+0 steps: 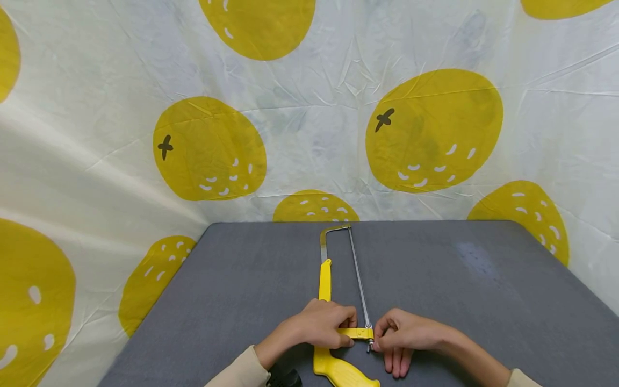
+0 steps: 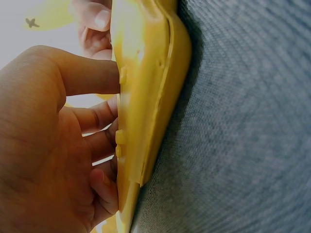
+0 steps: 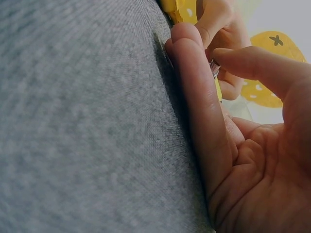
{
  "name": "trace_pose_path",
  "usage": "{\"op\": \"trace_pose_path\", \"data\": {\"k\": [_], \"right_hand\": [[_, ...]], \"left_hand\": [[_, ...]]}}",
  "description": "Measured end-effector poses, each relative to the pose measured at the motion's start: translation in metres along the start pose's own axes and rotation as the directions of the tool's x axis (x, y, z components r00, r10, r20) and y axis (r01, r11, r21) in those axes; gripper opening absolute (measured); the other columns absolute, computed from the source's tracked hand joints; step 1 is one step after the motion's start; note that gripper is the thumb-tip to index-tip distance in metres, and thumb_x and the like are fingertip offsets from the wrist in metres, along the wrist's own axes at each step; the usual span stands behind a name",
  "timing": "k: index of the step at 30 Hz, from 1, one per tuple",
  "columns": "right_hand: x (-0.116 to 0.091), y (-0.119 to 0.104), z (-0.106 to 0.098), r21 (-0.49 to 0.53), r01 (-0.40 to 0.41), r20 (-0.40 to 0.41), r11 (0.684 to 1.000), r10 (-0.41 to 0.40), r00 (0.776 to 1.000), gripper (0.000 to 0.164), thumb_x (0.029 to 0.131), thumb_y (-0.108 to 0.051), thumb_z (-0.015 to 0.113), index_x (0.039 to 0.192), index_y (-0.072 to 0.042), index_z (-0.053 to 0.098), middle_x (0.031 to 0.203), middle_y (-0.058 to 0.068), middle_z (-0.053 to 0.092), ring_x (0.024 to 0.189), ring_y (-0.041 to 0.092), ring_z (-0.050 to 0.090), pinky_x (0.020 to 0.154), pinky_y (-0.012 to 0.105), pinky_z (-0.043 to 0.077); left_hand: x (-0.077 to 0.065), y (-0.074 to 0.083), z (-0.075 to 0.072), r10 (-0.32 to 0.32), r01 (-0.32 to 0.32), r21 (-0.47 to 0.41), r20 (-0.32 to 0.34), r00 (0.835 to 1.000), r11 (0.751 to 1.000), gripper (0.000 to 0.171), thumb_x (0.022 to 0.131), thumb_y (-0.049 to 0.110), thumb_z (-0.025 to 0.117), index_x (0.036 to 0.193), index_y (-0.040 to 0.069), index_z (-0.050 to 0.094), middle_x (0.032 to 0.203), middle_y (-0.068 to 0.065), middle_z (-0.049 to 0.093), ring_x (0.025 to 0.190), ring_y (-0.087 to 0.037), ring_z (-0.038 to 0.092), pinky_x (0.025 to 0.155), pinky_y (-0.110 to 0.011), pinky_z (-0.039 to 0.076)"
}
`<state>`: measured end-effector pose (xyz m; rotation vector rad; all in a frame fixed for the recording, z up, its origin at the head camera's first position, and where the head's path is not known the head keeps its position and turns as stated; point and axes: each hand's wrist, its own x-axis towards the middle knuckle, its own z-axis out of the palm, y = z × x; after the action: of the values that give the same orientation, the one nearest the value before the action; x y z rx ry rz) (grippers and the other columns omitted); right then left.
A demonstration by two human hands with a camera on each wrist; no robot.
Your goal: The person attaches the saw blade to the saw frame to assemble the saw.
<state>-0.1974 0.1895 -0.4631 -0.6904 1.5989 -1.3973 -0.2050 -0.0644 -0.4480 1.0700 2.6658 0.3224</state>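
A hacksaw [image 1: 325, 282] with a yellow handle and frame lies on the grey surface, its thin metal blade [image 1: 358, 274] on the right side and its far end pointing away. My left hand [image 1: 321, 324] grips the yellow frame near the handle; in the left wrist view the thumb presses on the yellow plastic [image 2: 141, 102]. At the blade's near end, my right hand [image 1: 411, 330] pinches the small metal wing nut [image 3: 214, 69] between thumb and index finger. The other fingers of that hand extend along the surface. Fingers partly hide the nut.
A grey cloth-covered table [image 1: 261, 258] carries the saw. Behind and to the left hangs a pale sheet [image 1: 314, 145] printed with yellow fruit. Something black [image 1: 286, 378] shows by the left sleeve. A whitish patch [image 1: 476, 259] marks the table at right.
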Motion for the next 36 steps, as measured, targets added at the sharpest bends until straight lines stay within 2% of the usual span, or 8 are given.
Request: {"op": "trace_pose_path", "data": {"k": [15, 24, 36], "right_hand": [[0.0001, -0.0002, -0.0013, 0.014, 0.0, 0.014, 1.0, -0.001, 1.0, 0.017, 0.098, -0.011, 0.061, 0.102, 0.005, 0.066, 0.073, 0.0, 0.075, 0.06, 0.003, 0.072, 0.055, 0.023, 0.057], [0.0004, 0.0, -0.0016, 0.01, 0.008, 0.019, 1.0, -0.009, 1.0, 0.034, 0.098, -0.009, 0.058, 0.108, 0.024, 0.055, 0.074, 0.0, 0.075, 0.06, 0.003, 0.072, 0.055, 0.023, 0.057], [0.0008, 0.0019, -0.0011, -0.005, 0.016, 0.007, 1.0, -0.016, 1.0, 0.035, 0.097, -0.008, 0.059, 0.107, 0.025, 0.054, 0.073, 0.0, 0.075, 0.06, 0.004, 0.072, 0.054, 0.024, 0.057]], "left_hand": [[0.0, -0.0003, 0.0, -0.002, 0.002, -0.009, 0.003, 1.0, 1.0, 0.016, 0.093, 0.038, 0.073, 0.094, 0.03, 0.059, 0.068, 0.014, 0.049, 0.057, -0.002, 0.046, 0.056, -0.023, 0.035], [-0.0002, 0.0, 0.0006, 0.002, -0.002, -0.004, -0.002, 1.0, 1.0, 0.016, 0.093, 0.038, 0.073, 0.094, 0.03, 0.06, 0.068, 0.015, 0.05, 0.057, -0.002, 0.046, 0.056, -0.022, 0.035], [0.0, -0.0005, 0.0016, 0.004, -0.004, 0.006, -0.01, 1.0, 1.0, 0.017, 0.093, 0.039, 0.073, 0.093, 0.03, 0.059, 0.068, 0.015, 0.049, 0.057, -0.002, 0.046, 0.056, -0.022, 0.035]]}}
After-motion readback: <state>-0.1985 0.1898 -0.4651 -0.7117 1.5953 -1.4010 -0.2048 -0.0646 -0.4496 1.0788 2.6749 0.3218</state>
